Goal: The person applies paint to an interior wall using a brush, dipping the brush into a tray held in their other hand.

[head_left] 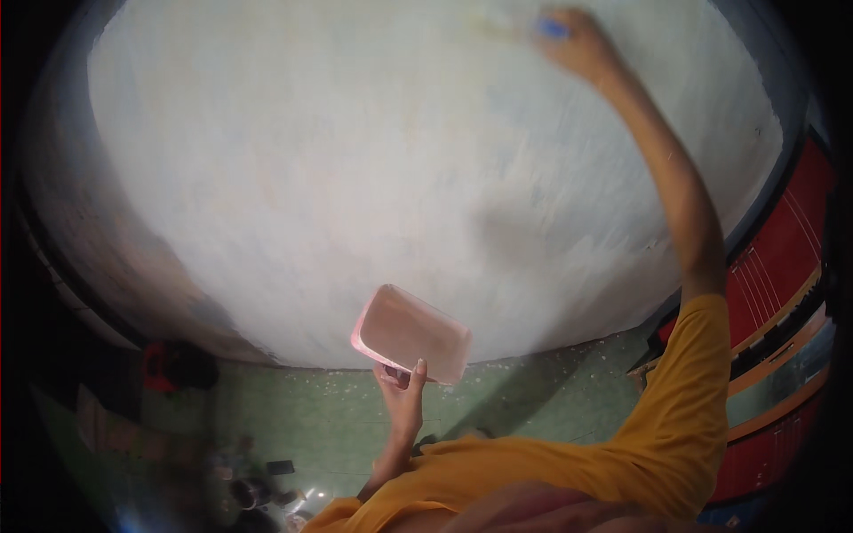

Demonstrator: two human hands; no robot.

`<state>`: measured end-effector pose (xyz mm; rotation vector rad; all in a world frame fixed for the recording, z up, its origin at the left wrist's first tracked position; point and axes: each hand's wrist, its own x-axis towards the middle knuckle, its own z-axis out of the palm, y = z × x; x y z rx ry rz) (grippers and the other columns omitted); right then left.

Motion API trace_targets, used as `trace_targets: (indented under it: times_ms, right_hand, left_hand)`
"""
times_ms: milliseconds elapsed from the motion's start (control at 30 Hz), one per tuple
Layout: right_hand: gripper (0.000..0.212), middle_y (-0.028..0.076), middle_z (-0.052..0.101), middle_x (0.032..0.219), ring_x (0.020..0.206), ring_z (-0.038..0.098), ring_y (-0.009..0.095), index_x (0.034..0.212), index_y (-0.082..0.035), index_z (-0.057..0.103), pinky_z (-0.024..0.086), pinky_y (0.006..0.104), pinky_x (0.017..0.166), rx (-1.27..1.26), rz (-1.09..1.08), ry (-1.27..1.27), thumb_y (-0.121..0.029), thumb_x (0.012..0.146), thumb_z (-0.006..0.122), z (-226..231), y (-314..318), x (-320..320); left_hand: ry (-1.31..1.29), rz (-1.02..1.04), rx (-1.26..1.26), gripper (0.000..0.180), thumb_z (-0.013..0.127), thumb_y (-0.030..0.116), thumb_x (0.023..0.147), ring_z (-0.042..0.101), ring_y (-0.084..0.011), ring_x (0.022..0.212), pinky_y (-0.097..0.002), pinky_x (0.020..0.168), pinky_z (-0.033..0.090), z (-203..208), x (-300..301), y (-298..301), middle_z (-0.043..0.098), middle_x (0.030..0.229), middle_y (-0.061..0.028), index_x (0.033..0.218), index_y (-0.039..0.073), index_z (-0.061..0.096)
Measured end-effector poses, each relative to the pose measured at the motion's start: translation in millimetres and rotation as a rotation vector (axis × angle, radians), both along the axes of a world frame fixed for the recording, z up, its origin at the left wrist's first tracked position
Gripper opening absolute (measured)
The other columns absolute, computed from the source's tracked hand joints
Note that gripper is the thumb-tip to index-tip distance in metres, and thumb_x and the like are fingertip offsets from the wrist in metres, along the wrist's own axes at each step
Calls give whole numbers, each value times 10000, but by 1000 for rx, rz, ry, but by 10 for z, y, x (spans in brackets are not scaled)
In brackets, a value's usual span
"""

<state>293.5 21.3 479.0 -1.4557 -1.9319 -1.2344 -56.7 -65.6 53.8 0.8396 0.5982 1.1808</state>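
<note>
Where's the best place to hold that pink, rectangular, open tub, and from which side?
Probably the middle of the near long edge of the pink, rectangular, open tub, coming from below, on the person's side. That edge faces the body and its rim looks thin enough to pinch between thumb and fingers; the left hand grips there, leaving the open top uncovered.

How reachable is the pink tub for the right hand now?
Probably not: the right hand, gripping a blurred blue object, is high by the wall; the left hand holds the pink tub below.

Pink rectangular tub (411, 336), tilted, held low, blurred blue object (553, 29), high near whitish wall (311, 169)
</note>
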Motion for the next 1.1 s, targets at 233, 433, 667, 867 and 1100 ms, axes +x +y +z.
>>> trace_targets:
  times_ms: [233, 433, 667, 867, 1100]
  right_hand:
    - [243, 156, 648, 1004, 935, 622, 326, 1052, -82, 632, 507, 433, 773, 87, -348, -231, -170, 826, 636, -233, 122, -213]
    - [326, 138, 649, 1045, 960, 629, 297, 1093, -76, 641, 515, 388, 818, -446, 18, -97, -61, 769, 614, -2327, -22, -377]
    - [194, 147, 643, 757, 671, 616, 335, 868, -79, 653, 483, 393, 596, -204, -29, 201, -265, 819, 674, -820, -18, -224]
    - [245, 187, 660, 1000, 912, 652, 339, 1046, -42, 678, 501, 396, 768, 196, 71, 75, -162, 861, 571, 196, -88, -673]
    - [346, 153, 656, 973, 886, 650, 259, 1119, 40, 618, 551, 337, 771, -129, -40, -342, -29, 781, 591, -2007, 123, -363]
  left_hand:
    - [1, -31, -23, 604, 678, 87, 860, 450, -211, 1149, -357, 966, 406, -124, -22, 12, 416, 1242, -142, 1286, 0, 259]
    - [36, 16, -22, 582, 678, 92, 862, 460, -195, 1113, -342, 949, 411, -68, -7, 19, 424, 1221, -140, 1267, -4, 271]
    - [40, -3, 1, 577, 665, 96, 870, 452, -200, 1132, -342, 949, 412, -6, -7, 21, 417, 1235, -141, 1276, -2, 267]
    - [43, -18, -32, 594, 665, 94, 870, 438, -206, 1155, -347, 958, 409, -168, -26, 22, 401, 1258, -136, 1290, -1, 257]
    - [42, -2, -39, 672, 681, 106, 861, 436, -216, 1155, -355, 959, 411, -129, 21, 88, 398, 1257, -139, 1336, -2, 217]
